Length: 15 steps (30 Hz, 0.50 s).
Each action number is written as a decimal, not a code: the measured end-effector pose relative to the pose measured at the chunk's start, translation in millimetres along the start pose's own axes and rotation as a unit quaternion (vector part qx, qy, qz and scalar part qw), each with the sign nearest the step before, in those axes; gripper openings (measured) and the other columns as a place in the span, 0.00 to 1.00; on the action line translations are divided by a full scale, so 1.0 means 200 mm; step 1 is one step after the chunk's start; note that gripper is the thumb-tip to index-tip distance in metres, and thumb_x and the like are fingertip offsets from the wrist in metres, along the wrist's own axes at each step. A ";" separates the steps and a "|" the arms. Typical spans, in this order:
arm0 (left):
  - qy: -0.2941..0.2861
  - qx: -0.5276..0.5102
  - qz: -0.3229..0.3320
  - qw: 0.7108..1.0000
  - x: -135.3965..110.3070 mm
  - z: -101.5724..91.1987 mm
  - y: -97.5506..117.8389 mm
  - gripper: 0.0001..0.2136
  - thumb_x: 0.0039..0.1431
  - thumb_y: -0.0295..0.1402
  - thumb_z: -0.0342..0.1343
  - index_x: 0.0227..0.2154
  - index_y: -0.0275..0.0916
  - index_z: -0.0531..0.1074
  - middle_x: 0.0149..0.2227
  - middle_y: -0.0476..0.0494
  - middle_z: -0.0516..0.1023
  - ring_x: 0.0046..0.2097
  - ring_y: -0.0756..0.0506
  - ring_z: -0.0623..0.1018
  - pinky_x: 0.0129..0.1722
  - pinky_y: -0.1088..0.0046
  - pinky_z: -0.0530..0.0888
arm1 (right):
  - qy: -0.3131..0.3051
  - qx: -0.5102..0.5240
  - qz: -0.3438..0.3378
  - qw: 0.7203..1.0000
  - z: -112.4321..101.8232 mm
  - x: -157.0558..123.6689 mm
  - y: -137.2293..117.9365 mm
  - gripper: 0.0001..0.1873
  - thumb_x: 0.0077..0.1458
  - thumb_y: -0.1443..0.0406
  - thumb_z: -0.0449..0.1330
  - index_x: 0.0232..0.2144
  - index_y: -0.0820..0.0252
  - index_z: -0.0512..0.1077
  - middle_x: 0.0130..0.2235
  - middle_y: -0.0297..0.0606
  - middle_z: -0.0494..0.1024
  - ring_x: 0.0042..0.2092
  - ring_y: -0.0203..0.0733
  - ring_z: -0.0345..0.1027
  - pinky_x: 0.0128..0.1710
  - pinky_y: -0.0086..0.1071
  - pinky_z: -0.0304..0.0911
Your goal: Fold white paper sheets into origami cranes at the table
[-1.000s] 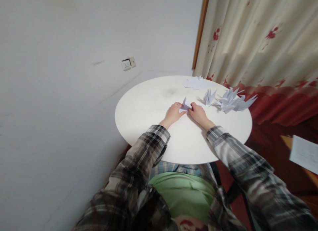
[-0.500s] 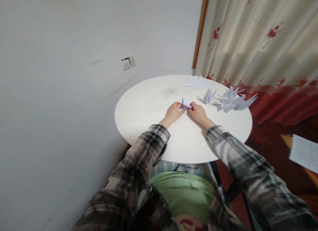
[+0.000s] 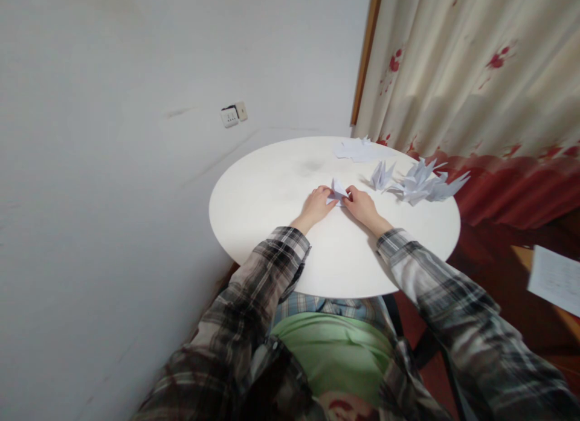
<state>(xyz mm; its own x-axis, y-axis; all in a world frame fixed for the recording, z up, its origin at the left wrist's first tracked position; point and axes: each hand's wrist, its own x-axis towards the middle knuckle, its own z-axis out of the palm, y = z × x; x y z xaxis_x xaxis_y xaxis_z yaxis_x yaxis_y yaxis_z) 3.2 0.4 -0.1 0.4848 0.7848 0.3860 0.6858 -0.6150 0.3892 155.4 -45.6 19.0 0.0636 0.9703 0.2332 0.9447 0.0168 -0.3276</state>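
Observation:
A small folded sheet of white paper [image 3: 336, 191] lies on the round white table [image 3: 267, 221], with one pointed flap standing up. My left hand [image 3: 318, 203] grips its left side, thumb and fingers closed on the paper. On the other side, my right hand [image 3: 361, 205] pinches the right edge between thumb and fingers. Parts of the folds are hidden under my fingers. To the right of my hands stands a single folded paper crane [image 3: 381, 176], and beyond it a cluster of similar folded paper cranes [image 3: 417, 182].
Flat sheets of paper [image 3: 357, 150] lie at the table's far edge. A wall with a socket [image 3: 229, 116] rises on the left, and a curtain [image 3: 453, 95] hangs at the right. Lower right, a written sheet [image 3: 555, 279] rests on a wooden surface.

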 end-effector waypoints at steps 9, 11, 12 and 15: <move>-0.002 0.015 0.006 1.000 0.00 0.00 0.00 0.14 0.59 0.37 0.51 0.44 0.34 0.71 0.48 0.37 0.71 0.52 0.42 0.71 0.53 0.64 0.68 | 0.004 0.000 -0.003 1.000 0.01 0.00 0.00 0.15 0.57 0.63 0.50 0.46 0.60 0.67 0.40 0.44 0.78 0.40 0.45 0.70 0.34 0.31 0.56; -0.002 0.018 0.006 1.000 0.00 0.00 0.00 0.14 0.59 0.38 0.51 0.44 0.34 0.71 0.48 0.37 0.71 0.52 0.43 0.71 0.53 0.64 0.68 | 0.004 -0.001 -0.003 1.000 0.01 0.00 0.00 0.15 0.57 0.63 0.50 0.46 0.60 0.67 0.41 0.44 0.78 0.40 0.45 0.70 0.34 0.31 0.56; -0.003 0.020 0.006 1.000 0.00 0.01 0.00 0.14 0.59 0.38 0.51 0.44 0.34 0.71 0.48 0.37 0.71 0.52 0.43 0.71 0.53 0.64 0.68 | 0.004 -0.001 -0.003 1.000 0.01 0.00 0.00 0.15 0.57 0.63 0.50 0.46 0.60 0.67 0.41 0.44 0.78 0.39 0.45 0.70 0.34 0.31 0.57; -0.003 0.022 0.006 1.000 0.00 0.00 0.00 0.15 0.59 0.38 0.51 0.44 0.34 0.71 0.48 0.37 0.71 0.51 0.43 0.71 0.53 0.65 0.68 | 0.004 0.002 -0.004 1.000 0.01 0.00 0.00 0.15 0.57 0.63 0.50 0.45 0.60 0.67 0.40 0.44 0.78 0.39 0.45 0.70 0.34 0.31 0.57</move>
<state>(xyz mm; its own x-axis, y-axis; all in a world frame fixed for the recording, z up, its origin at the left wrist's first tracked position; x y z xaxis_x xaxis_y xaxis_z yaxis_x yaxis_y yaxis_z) 3.1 0.7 -1.3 0.4961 0.7784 0.3847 0.7032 -0.6201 0.3478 155.4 -44.6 16.9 0.0594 0.9681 0.2435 0.9441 0.0247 -0.3287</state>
